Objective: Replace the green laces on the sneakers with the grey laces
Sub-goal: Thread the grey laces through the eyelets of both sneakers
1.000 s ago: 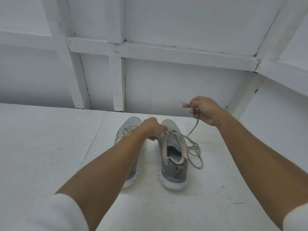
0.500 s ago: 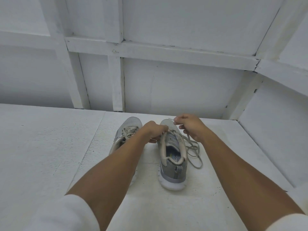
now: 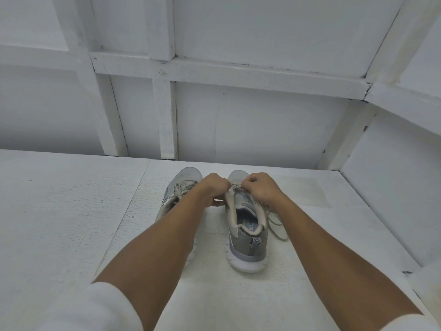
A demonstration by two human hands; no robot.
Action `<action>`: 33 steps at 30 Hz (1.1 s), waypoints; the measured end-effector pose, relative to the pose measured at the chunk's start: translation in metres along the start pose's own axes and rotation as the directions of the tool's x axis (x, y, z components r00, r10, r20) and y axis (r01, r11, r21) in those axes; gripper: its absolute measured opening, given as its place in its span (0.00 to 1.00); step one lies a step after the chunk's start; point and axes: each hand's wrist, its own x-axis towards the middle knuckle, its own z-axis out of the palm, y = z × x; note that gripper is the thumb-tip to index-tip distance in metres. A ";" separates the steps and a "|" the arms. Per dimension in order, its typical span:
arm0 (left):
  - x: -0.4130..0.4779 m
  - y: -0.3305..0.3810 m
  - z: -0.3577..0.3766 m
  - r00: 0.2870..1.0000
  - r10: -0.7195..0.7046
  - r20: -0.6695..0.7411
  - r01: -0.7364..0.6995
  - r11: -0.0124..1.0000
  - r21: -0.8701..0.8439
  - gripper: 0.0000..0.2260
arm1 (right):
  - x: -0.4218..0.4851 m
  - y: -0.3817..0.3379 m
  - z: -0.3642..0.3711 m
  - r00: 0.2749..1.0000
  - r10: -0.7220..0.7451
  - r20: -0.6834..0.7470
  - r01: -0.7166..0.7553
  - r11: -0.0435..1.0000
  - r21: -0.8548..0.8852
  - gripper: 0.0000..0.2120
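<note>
though fingertips are hidden, left hand point(image 3: 213, 188) holds sneaker point(image 3: 245, 246), right hand point(image 3: 259, 190) pinches grey lace point(image 3: 284, 237).

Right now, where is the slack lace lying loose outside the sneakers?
In the head view, the slack lace lies on the white surface against the right side of the right-hand sneaker, partly under the right forearm.

White textured surface point(image 3: 71, 223) with a seam point(image 3: 132, 199) running front to back, left of centre. White panelled wall point(image 3: 262, 127) behind, braced by a horizontal beam point(image 3: 226, 72) and upright post point(image 3: 164, 120). Angled side wall point(image 3: 393, 187) at right, small dark mark point(image 3: 406, 272) near its base.
</note>
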 end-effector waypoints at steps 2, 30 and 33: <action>0.001 -0.001 0.000 1.000 -0.004 0.000 0.004 1.000 -0.005 0.04 | 0.000 0.000 0.001 1.000 -0.004 0.007 0.004 1.000 -0.011 0.07; 0.003 -0.003 0.000 1.000 -0.016 0.013 0.016 0.999 -0.035 0.04 | -0.005 -0.001 0.003 0.998 0.052 0.020 -0.052 0.998 0.023 0.07; 0.004 -0.004 0.000 1.000 -0.017 0.010 0.017 0.999 -0.033 0.04 | -0.006 -0.003 0.003 0.999 0.047 0.024 -0.048 0.999 0.013 0.09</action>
